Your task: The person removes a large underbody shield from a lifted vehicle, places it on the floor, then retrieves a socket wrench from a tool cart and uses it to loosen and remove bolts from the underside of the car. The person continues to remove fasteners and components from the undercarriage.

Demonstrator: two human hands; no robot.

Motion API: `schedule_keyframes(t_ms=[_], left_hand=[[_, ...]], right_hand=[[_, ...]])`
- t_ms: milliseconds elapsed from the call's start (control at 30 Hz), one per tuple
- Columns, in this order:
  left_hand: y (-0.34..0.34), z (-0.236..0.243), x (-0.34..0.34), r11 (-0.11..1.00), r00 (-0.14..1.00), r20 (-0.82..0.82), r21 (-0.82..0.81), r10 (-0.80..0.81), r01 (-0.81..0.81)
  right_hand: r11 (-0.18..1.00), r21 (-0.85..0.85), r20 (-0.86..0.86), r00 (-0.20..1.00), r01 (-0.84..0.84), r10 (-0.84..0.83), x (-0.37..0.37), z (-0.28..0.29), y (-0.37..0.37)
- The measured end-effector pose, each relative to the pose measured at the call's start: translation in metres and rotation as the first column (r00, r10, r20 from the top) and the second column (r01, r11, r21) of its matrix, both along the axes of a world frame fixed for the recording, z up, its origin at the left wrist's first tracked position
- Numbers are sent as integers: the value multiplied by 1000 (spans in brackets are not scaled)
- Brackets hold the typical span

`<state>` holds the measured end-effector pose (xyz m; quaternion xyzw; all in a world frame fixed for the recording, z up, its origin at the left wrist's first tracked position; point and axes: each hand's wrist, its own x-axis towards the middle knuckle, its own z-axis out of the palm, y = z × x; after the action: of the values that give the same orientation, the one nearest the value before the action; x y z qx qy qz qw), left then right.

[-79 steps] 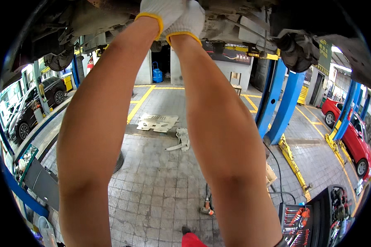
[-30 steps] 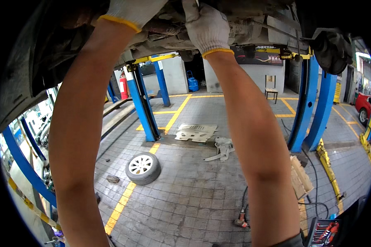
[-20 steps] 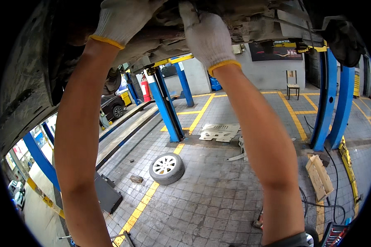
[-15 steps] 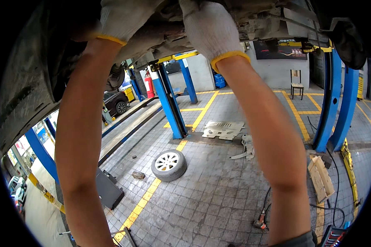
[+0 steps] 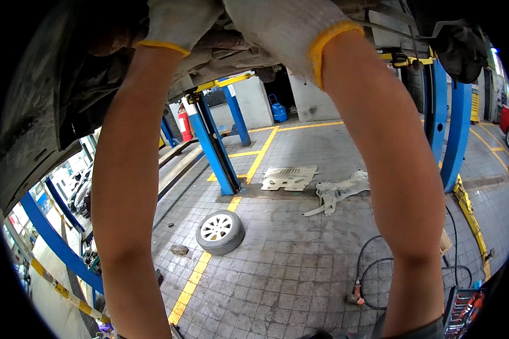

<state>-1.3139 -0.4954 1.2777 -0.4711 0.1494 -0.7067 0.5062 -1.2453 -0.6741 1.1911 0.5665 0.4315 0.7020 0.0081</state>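
Note:
Both my arms reach up beneath a raised car's underbody (image 5: 73,68). My left hand (image 5: 181,20), in a pale knitted glove with a yellow cuff, is at the top edge among the dark underbody parts. My right hand (image 5: 274,31), gloved the same way, is just to its right, bent inward against the underside. Fingers of both hands are out of frame or hidden, so I cannot tell what they hold. A rusty-brown pipe (image 5: 220,40) runs behind them.
On the tiled floor lie a wheel (image 5: 219,231), a pale perforated plate (image 5: 288,178), an irregular metal piece (image 5: 336,195), a power tool (image 5: 356,296) with hose, and a small block (image 5: 179,249). Blue lift posts (image 5: 215,158) stand around. A tool tray (image 5: 461,311) is at lower right.
My right hand and forearm have moved up and turned further inward, toward my left hand. My left hand has risen slightly. The view has shifted, bringing a red car into the right edge.

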Motion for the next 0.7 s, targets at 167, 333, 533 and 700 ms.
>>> schedule_keyframes(t_ms=[167, 333, 533, 700], left_hand=[[-26, -15, 6, 935, 971, 137, -323, 197, -144], [-11, 1, 0, 994, 996, 12, 75, -83, 82], [-3, -13, 1, 972, 961, 172, 51, 216, -228], [-12, -13, 0, 969, 954, 213, 86, 209, -232]], right_hand=[[996, -70, -27, 998, 46, -48, 14, -6, -7], [999, -48, -134, 991, 6, -12, 35, -9, -13], [904, 415, -372, 888, -102, 271, 64, -19, 29], [746, 646, -470, 685, -164, 558, 65, -20, 43]])
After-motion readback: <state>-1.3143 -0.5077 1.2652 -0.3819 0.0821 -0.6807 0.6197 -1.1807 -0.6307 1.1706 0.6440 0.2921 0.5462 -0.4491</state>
